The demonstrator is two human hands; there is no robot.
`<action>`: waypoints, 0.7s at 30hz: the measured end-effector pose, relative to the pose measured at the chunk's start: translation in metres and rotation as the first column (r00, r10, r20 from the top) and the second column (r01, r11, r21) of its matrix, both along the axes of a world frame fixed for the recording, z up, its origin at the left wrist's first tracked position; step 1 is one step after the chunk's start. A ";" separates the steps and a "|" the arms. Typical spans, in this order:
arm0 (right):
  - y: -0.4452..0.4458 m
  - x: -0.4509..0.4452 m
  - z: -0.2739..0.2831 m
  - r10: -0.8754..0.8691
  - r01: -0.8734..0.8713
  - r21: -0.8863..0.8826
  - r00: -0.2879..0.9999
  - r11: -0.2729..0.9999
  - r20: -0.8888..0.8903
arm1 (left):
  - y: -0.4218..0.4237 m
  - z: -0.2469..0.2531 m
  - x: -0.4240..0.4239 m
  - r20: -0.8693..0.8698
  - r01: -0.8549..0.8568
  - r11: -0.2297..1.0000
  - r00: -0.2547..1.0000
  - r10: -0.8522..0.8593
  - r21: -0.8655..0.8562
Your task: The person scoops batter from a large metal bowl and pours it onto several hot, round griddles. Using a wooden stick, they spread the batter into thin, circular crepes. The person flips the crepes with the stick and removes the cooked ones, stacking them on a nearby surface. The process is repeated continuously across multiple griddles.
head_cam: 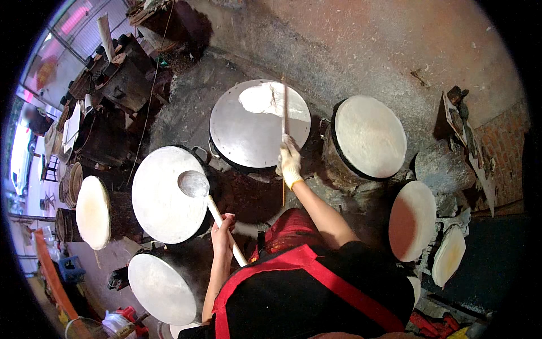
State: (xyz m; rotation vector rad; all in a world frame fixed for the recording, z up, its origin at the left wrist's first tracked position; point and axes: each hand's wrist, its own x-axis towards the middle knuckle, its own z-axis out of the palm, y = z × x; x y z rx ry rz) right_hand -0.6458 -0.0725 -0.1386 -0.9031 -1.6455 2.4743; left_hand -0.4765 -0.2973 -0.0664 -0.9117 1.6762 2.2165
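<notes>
My gloved right hand (290,163) is closed around a thin wooden stick (285,114) that reaches over a round metal griddle (250,131). White batter or liquid (260,98) covers the far part of that griddle. In my bare left hand (223,233) is the pale handle of a metal ladle (193,184). The ladle's round bowl lies over a white-covered round pan (159,203) at the left. Whether the bowl touches the surface, I cannot tell.
Round white-topped pans stand to the right (370,135), at the lower left (163,290) and far left (93,212). Dark drums (127,84) crowd the upper left. A stained wall (360,51) rises beyond the griddle. A cord (152,89) hangs at the left.
</notes>
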 end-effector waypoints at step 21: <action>0.096 -0.071 -0.048 0.452 -0.323 0.505 0.879 0.800 -0.154 | 0.109 -0.008 -0.031 0.082 -0.346 0.938 0.935 0.345 0.001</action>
